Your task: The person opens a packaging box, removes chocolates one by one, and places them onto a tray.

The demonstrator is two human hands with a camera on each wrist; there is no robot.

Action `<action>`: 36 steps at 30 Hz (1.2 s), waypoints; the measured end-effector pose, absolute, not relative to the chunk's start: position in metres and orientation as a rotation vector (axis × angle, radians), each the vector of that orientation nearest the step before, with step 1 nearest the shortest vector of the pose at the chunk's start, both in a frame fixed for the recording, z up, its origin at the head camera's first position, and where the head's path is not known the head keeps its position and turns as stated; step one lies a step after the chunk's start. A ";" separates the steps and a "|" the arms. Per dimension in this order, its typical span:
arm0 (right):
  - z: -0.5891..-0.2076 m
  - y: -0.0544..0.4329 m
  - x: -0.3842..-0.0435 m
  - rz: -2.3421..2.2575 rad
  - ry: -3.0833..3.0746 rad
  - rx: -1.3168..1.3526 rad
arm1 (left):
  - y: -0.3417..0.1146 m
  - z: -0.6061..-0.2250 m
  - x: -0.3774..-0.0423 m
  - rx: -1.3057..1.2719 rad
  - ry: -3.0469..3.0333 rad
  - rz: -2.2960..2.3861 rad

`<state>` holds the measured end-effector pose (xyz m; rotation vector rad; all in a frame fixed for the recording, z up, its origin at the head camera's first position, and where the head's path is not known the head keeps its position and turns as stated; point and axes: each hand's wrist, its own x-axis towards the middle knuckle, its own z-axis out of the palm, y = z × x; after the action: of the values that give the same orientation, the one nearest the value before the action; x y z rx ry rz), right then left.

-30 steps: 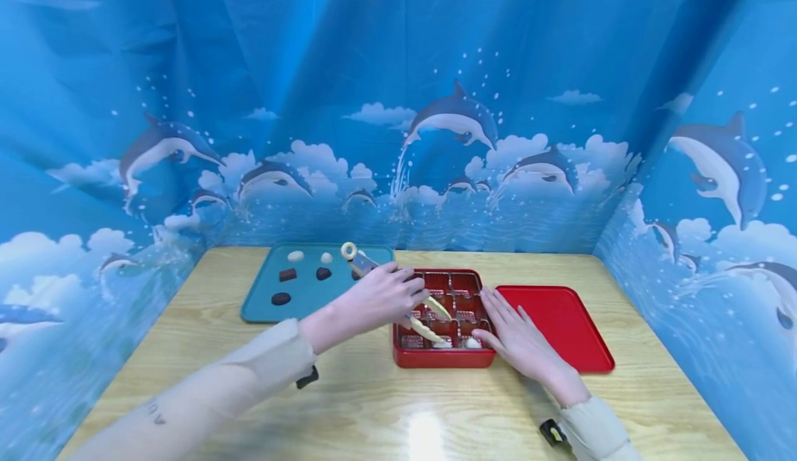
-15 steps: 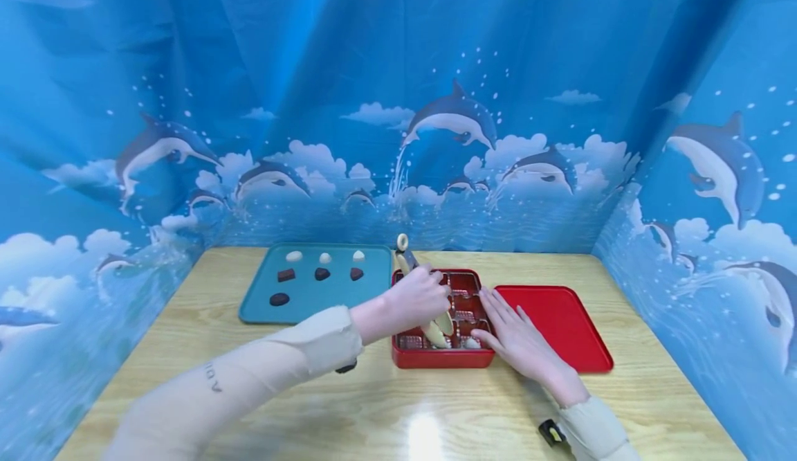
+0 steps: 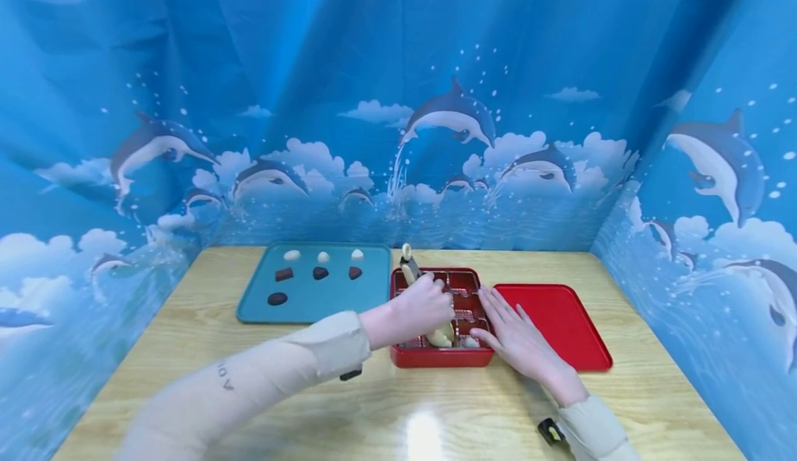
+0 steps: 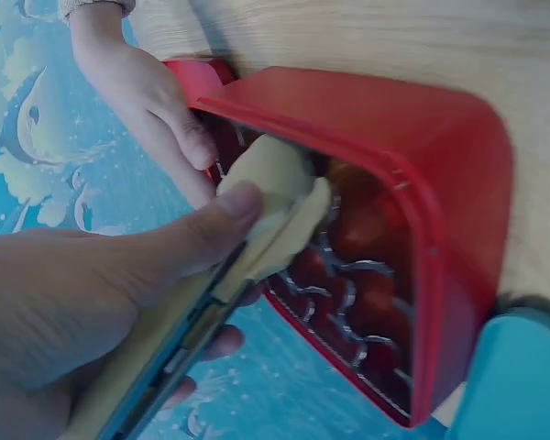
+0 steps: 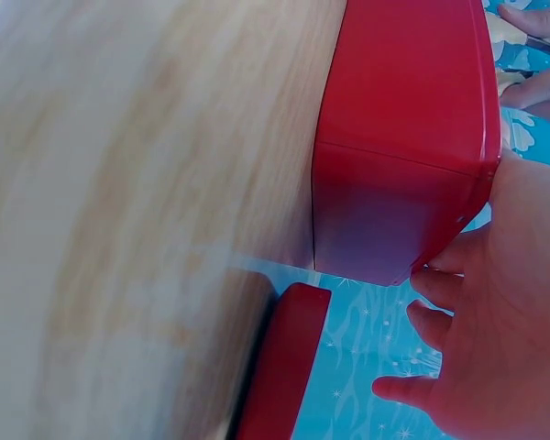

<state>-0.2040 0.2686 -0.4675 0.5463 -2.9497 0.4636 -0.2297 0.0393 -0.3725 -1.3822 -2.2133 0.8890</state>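
Observation:
My left hand (image 3: 416,309) grips a pair of tongs (image 3: 441,337) with cream arms and a grey handle section. Their broad tips (image 4: 273,179) reach down into the front middle compartment of a red box (image 3: 438,358). Whether anything sits between the tips is hidden. A clear divided insert lines the box, and a white piece (image 3: 470,342) lies in its front right compartment. My right hand (image 3: 517,336) lies with fingers extended along the box's right rim, thumb near the front corner. In the right wrist view, that hand (image 5: 504,302) touches the box wall (image 5: 394,202).
Left of the box is a teal tray (image 3: 330,303) bearing several chocolate-like pieces: white ones (image 3: 292,256) at the back, dark ones (image 3: 320,273) in front of them, and a dark oval (image 3: 277,298). A flat red lid (image 3: 563,326) lies right of the box.
My left hand has moved right over the box, and the tongs have swung more upright with their tips closer together. Tray pieces once behind the hand now show. The right hand stays in place.

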 end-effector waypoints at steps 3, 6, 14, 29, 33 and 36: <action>-0.467 0.268 -0.204 0.456 -2.939 0.547 | 0.029 -0.376 -0.229 -1.377 -2.153 0.813; -0.468 0.268 -0.204 0.452 -2.925 0.556 | 0.021 -0.376 -0.228 -1.366 -2.121 0.764; -0.467 0.268 -0.203 0.457 -2.918 0.560 | -0.001 -0.369 -0.230 -1.332 -2.132 0.627; -0.466 0.267 -0.203 0.465 -2.942 0.551 | -0.059 -0.378 -0.241 -1.222 -2.170 0.273; -0.467 0.268 -0.205 0.464 -2.951 0.546 | -0.079 -0.379 -0.244 -1.153 -2.171 0.194; -0.467 0.268 -0.205 0.470 -2.956 0.543 | -0.094 -0.379 -0.245 -1.115 -2.184 0.163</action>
<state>-0.2047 0.2682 -0.4669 0.5431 -2.9562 0.4696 -0.2450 -0.0937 -0.3789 -1.1153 -2.1841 0.1631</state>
